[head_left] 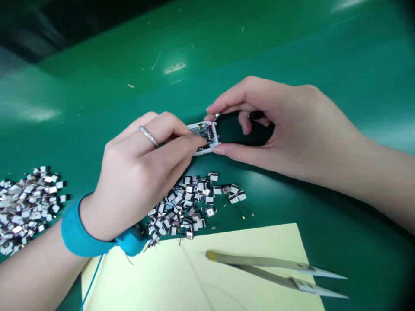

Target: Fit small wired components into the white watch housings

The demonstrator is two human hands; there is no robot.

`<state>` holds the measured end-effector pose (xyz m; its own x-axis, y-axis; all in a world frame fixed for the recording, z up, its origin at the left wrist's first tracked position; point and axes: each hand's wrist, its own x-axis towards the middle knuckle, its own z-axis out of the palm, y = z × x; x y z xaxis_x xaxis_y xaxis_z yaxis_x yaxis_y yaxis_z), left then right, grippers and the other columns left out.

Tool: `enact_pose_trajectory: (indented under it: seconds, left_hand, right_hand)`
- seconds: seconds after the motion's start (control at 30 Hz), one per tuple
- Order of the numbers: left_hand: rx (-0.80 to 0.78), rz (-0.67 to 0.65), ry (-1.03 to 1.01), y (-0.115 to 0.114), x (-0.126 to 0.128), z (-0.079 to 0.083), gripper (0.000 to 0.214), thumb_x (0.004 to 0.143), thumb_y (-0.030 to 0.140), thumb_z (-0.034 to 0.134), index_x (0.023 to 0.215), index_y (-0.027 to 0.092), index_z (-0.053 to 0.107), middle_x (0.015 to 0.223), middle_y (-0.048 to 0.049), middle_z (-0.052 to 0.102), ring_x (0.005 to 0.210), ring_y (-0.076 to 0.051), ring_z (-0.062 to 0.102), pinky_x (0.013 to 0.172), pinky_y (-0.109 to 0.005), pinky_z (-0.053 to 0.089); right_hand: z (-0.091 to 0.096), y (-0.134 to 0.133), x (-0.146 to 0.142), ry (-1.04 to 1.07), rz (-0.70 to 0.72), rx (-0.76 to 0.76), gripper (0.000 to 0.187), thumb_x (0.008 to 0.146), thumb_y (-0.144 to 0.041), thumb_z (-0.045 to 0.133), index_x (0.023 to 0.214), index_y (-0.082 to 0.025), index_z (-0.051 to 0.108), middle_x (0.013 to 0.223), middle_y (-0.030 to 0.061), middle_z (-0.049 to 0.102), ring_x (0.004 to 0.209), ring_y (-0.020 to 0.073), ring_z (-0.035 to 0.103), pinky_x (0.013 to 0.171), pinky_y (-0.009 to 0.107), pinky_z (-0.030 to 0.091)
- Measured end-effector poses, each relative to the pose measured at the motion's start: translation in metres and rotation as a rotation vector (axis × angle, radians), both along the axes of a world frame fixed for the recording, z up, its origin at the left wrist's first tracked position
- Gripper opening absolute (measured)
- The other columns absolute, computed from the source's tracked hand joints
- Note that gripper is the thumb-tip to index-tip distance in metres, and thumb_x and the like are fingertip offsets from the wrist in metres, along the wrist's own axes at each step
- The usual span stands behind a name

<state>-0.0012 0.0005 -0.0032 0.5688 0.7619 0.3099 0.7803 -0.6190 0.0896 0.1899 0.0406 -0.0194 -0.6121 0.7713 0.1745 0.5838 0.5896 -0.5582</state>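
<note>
A small white-framed electronic device (211, 149) with an exposed circuit board lies between my two hands. My left hand (142, 172) wears a ring and grips its left side, one fingertip resting on the board; its fingers cover much of the device. From the other side, the thumb and a fingertip of my right hand (288, 116) hold the device's right end. A short red wire (212, 125) shows at the upper right of the board. Within my right hand's curled fingers is a small black object (256, 115) whose kind I cannot make out.
Small square parts with thin black leads lie in a near pile (188, 198) and a far-left pile (29, 207). Tweezers (259, 261) rest on yellow paper (168, 276), tips pointing right. A blue wristband (84, 233) with a cord circles my left wrist. The tabletop (210, 52) is green.
</note>
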Motion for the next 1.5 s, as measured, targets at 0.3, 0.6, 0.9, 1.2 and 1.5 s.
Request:
enact_pose_trajectory:
  seconds: [0.3,0.6,0.9,1.2,1.5]
  left_hand:
    - [-0.014,-0.017,-0.008,0.0,-0.001,0.0,0.012,0.08,0.016,0.051,0.087,0.02,0.06,0.082,-0.0018,0.06,0.071,-0.015,0.054,0.06,-0.028,0.045]
    - [-0.013,0.011,0.017,-0.001,0.0,0.001,0.013,0.079,0.016,0.052,0.086,0.021,0.061,0.083,-0.0016,0.061,0.072,-0.015,0.055,0.059,-0.029,0.045]
    - [-0.009,-0.024,-0.005,0.0,0.0,0.001,0.012,0.078,0.016,0.054,0.087,0.016,0.063,0.081,-0.0038,0.061,0.071,-0.015,0.055,0.06,-0.028,0.044]
    - [-0.015,-0.049,-0.022,0.002,-0.002,0.0,0.012,0.077,0.015,0.055,0.086,0.016,0.064,0.082,-0.0038,0.062,0.07,-0.015,0.054,0.061,-0.028,0.045]
    - [-0.01,-0.064,-0.019,0.002,-0.004,-0.002,0.013,0.082,0.018,0.049,0.087,0.015,0.061,0.078,-0.0031,0.059,0.072,-0.015,0.054,0.063,-0.027,0.047]
  right_hand:
    - [0.0,0.0,0.0,0.011,-0.007,-0.008,0.031,0.07,-0.031,0.06,0.098,-0.021,0.051,0.078,-0.0039,0.053,0.054,0.0062,0.045,0.053,0.02,0.039]
    - [0.0,0.0,0.0,0.027,0.01,-0.007,0.031,0.07,-0.03,0.06,0.097,-0.02,0.05,0.073,-0.0044,0.051,0.052,0.0058,0.044,0.052,0.02,0.038]
    - [-0.004,0.001,-0.001,0.083,0.021,-0.01,0.033,0.067,-0.028,0.064,0.096,-0.021,0.05,0.08,-0.0058,0.053,0.054,0.0052,0.046,0.051,0.019,0.038]
    - [-0.004,0.001,0.003,0.185,-0.012,-0.053,0.02,0.084,-0.025,0.044,0.103,-0.018,0.047,0.094,-0.002,0.054,0.069,0.0055,0.051,0.064,0.019,0.043]
    - [0.0,0.003,0.018,0.013,-0.083,0.141,0.03,0.085,-0.024,0.042,0.113,-0.024,0.053,0.084,0.004,0.044,0.083,0.0146,0.046,0.075,0.034,0.041]
